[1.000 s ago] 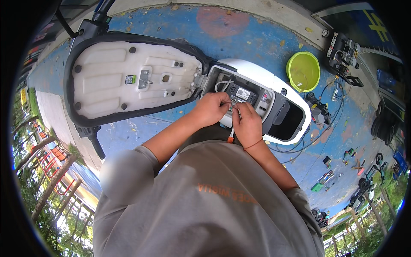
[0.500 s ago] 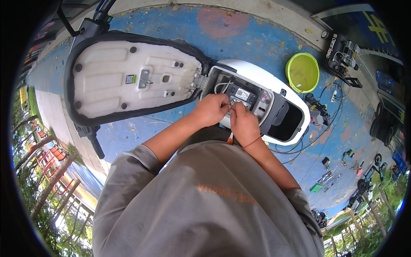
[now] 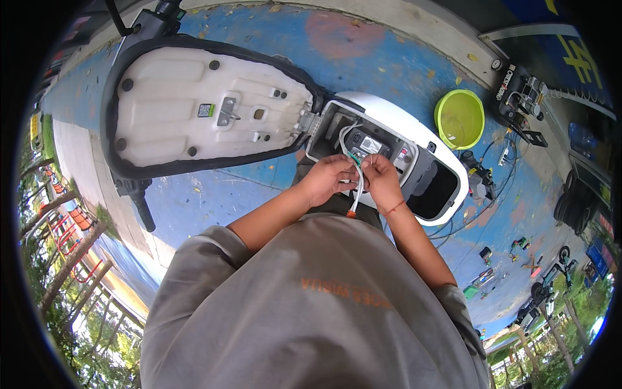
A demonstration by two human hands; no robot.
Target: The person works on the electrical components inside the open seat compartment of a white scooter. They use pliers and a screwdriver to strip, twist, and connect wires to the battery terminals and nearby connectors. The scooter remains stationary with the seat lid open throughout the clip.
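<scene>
At the upper left of the frame I see the raised scooter seat (image 3: 207,110), its pale underside facing the camera and hinged toward the open white compartment (image 3: 389,162) at centre. Moving right, my left hand (image 3: 329,179) sits just below that compartment's near edge, fingers curled inward and pinching the bundle of white wires (image 3: 357,185). The bundle comes out of the compartment above, runs down between both hands, and ends in an orange tip hanging just below them, so its long axis lies roughly top to bottom in the picture. My right hand (image 3: 382,181) is pressed close against the left, fingertips closed on the same bundle near a small green connector (image 3: 354,157); both hands are equally near, touching the wires from either side. I cannot tell which finger bears the grip. Further right, a lime green bowl (image 3: 459,118) rests on the blue floor (image 3: 363,58), well apart, with scattered tools (image 3: 518,97) beyond it.
</scene>
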